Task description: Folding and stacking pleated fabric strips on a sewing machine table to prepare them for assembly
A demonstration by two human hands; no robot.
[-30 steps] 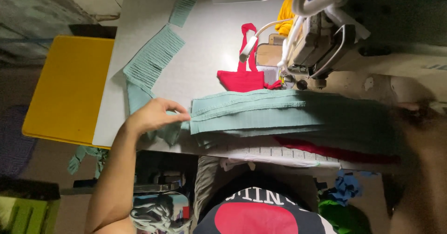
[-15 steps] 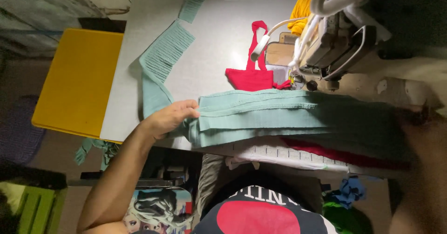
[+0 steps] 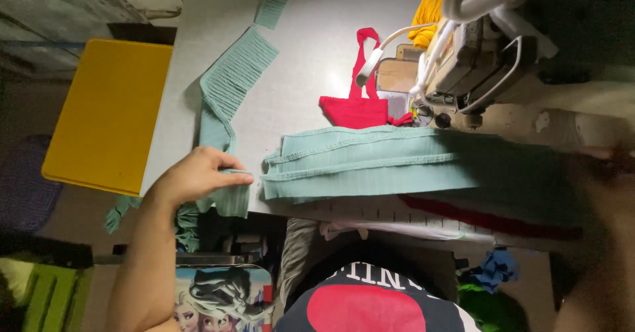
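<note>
left hand (image 3: 198, 173) pinches the pleated teal strip (image 3: 228, 107) (right hand's grip hidden); keep it flat beside the folded teal fabric (image 3: 370, 163)

folded fabric (image 3: 370, 163) on table (image 3: 304, 54) | sewing machine (image 3: 483, 47) behind it | ribbed strip (image 3: 231, 87) left

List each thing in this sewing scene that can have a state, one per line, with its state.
Left hand: fingers pinched on the ribbed green strip.
Right hand: dim and blurred, grip unclear.
Ribbed green strip: laid flat, lower end draped over the table edge.
Green fabric stack: folded in layers, lying flat.
Red garment: flat by the sewing machine.
Yellow board: bare.
</note>
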